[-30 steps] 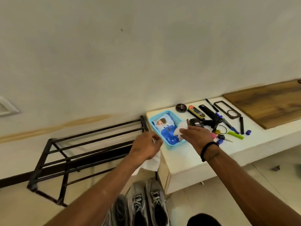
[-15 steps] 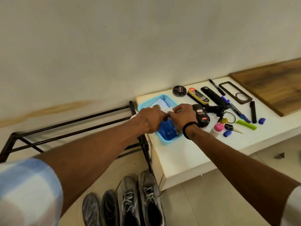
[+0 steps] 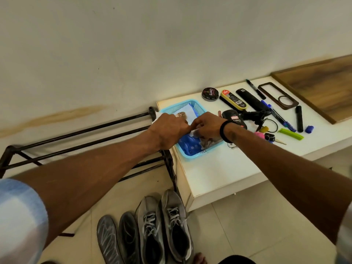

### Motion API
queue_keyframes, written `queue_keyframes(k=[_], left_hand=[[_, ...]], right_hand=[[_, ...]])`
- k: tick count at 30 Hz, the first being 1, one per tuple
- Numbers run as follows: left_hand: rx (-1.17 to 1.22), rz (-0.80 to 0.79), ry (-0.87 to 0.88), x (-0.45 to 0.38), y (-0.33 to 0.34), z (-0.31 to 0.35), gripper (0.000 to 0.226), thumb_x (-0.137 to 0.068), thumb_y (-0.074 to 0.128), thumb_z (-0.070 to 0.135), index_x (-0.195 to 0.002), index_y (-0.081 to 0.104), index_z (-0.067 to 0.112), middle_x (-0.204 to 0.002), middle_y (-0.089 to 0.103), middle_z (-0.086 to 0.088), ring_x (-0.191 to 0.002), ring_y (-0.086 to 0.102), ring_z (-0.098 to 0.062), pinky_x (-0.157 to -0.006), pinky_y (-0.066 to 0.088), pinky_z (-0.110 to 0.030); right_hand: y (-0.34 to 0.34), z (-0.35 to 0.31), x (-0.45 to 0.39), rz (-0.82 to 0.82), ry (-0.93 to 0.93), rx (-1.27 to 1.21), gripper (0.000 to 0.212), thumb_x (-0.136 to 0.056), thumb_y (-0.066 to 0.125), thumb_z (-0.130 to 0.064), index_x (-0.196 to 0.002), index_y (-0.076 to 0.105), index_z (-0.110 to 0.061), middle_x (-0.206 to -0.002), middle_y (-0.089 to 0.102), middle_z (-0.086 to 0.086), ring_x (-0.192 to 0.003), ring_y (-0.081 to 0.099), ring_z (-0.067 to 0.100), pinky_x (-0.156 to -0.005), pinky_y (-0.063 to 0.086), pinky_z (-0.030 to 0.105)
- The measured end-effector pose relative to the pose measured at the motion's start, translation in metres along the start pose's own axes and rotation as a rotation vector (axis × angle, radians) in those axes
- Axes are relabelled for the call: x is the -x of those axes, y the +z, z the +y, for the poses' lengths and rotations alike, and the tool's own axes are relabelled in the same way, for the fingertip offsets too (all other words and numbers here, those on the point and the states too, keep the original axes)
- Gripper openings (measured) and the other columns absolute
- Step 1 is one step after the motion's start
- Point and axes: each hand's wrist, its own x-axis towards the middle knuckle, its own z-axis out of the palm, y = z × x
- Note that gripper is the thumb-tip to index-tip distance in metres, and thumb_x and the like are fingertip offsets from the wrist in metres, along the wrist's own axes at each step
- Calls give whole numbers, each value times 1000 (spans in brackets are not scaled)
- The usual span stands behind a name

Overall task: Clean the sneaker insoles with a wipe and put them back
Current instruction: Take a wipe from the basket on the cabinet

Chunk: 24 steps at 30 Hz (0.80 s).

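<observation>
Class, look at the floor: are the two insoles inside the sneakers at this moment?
No. Both insoles lie flat on the floor tiles, side by side to the left of the pair of grey sneakers.

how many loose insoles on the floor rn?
2. Both dark grey foam insoles lie side by side left of the grey lace-up sneakers: one leftmost, one against the sneakers. None appear hidden.

One head-worn view, wide-angled, looking forward and down.

We look from above along our two outstretched forearms toward the plain pale wall, with the white low bench (image 3: 219, 168) at arm's reach on the right, its front left corner nearest us, the black metal rack (image 3: 80, 134) to the left, and the tiled floor close beneath. We have no second view.
</observation>
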Motion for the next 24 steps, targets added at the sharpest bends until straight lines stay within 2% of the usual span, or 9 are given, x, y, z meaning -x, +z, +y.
queue_keyframes(k=[3,8,12,15,18,20,22,24], left_hand=[[-28,5,38,2,2,0,41,-100,63,26,-139,51,25,-118,66,-4,-99,68,-24,-81,54,-37],[27,70,42,8,11,-8,57,-97,67,17,-148,47,28,-109,67,-4,-93,68,-29,-78,60,-46],[47,110,-14,12,17,-6,53,-99,65,27,-148,46,33,-114,67,-2,-98,69,-26,-77,58,-41],[126,173,-206,16,20,1,35,-103,56,40,-135,49,27,-116,70,-2,-95,69,-25,-71,55,-39],[293,209,-521,16,27,3,42,-99,58,53,-130,53,24,-114,73,-6,-93,69,-30,-72,52,-39],[371,165,-639,14,32,3,46,-97,59,59,-127,61,24,-117,72,-7,-99,67,-31,-79,53,-41],[419,153,-669,14,35,3,42,-99,57,56,-125,67,24,-122,71,-7,-104,66,-32,-84,56,-43],[443,159,-671,15,36,4,38,-102,54,51,-125,69,25,-125,71,-6,-106,66,-31,-85,56,-44]], right_hand=[[5,-1,-6,52,-33,-25,23,-89,74,-18,-111,73,-22,-106,66,0,-81,63,8,-60,49,18],[22,-2,-16,343,-13,-154,22,-78,85,-26,-91,70,-17,-98,69,1,-88,64,14,-62,48,18],[31,-2,-17,397,-17,-101,27,-79,83,-35,-89,69,-15,-92,68,1,-86,65,18,-74,55,28],[22,-2,-14,258,-12,-177,19,-85,78,-35,-86,73,-17,-87,71,0,-79,68,15,-63,51,22],[11,-5,-5,80,13,-234,17,-92,72,-31,-92,75,-15,-73,67,0,-56,60,8,-52,47,19],[8,-6,-3,-97,47,-357,17,-97,65,-23,-107,72,-11,-71,61,4,-47,53,9,-46,46,20],[8,-7,-1,-214,38,-286,28,-98,61,-19,-126,64,-20,-84,63,4,-58,58,10,-54,51,22],[11,-7,-2,-209,-37,6,45,-96,62,-20,-139,55,-31,-110,63,2,-87,63,14,-73,53,25]])
